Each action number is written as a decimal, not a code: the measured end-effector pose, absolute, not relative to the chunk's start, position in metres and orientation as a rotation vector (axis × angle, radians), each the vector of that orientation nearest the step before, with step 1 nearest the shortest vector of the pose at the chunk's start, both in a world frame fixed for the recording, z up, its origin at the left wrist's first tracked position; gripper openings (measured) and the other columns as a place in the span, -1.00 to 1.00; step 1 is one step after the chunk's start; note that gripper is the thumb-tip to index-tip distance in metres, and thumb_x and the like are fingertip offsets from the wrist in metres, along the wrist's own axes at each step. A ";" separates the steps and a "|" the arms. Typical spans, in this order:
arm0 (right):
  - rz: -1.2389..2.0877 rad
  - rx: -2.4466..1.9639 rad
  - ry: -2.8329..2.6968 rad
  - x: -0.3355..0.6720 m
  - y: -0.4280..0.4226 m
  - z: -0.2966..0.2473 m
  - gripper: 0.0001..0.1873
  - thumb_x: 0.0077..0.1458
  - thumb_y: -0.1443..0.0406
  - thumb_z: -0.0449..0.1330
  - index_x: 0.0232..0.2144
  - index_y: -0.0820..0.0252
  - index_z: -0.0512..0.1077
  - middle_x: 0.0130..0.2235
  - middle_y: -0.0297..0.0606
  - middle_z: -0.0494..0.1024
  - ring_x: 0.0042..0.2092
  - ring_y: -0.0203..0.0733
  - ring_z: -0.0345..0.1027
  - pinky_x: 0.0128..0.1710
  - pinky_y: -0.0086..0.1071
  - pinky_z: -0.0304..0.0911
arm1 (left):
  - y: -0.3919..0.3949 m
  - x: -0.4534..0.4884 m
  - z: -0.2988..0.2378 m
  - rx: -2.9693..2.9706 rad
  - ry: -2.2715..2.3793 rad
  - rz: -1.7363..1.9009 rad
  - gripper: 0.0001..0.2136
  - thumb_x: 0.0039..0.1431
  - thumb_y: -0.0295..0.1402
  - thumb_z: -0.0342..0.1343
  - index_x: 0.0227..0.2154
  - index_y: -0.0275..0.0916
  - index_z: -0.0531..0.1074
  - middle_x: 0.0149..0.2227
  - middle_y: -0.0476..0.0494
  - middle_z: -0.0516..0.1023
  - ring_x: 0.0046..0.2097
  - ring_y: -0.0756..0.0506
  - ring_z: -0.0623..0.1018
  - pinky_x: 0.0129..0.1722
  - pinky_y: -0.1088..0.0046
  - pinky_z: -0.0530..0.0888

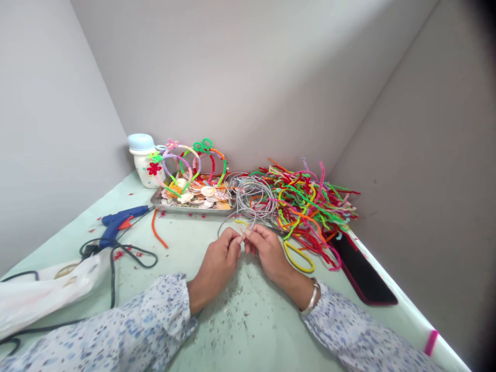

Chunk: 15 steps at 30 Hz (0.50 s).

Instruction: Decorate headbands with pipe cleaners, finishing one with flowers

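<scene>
In the middle of the table, my left hand (220, 258) and my right hand (269, 253) meet fingertip to fingertip. Both are closed in a pinch on thin grey wire (221, 226), a strand of which curves from my fingers back toward the coil. A small pinkish bit shows between the fingertips, too small to name. Just beyond lies the coil of grey wire (256, 198). A short yellow piece (242, 222) rests behind my fingers. Dark scissors-like metal (279, 230) is partly hidden behind my right hand.
A metal tray (194, 210) of seashells (208, 191) carries several fuzzy-wrapped rings (222, 168). Beside it stand a white jar (145, 165) and a blue glue gun (120, 223) with its cord. Pipe cleaners (310, 201) are heaped right, near a phone (364, 271). White plastic bag (50, 289) lies left.
</scene>
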State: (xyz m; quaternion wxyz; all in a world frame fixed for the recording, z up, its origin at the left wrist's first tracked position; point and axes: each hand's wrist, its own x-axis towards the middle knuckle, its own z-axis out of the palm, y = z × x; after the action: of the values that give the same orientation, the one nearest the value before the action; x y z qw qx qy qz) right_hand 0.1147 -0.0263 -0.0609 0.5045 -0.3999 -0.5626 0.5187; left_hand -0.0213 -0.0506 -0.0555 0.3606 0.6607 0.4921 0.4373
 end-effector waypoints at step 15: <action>1.341 -0.934 -1.296 0.115 -0.023 -0.069 -0.75 0.12 0.19 0.11 -0.53 0.20 0.34 -0.63 -0.43 0.34 -0.57 -0.34 0.15 -0.52 -0.44 0.05 | -0.050 -0.022 -0.058 1.686 1.246 1.111 -0.79 0.26 -0.27 -0.15 -0.44 -0.20 0.28 -0.59 0.08 0.30 -0.56 0.02 0.29 -0.52 0.52 0.22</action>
State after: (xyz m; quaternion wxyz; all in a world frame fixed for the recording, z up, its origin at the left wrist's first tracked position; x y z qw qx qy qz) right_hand 0.1155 -0.0225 -0.0693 0.5039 -0.3867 -0.5368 0.5553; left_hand -0.0216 -0.0498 -0.0584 0.3752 0.6587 0.4868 0.4340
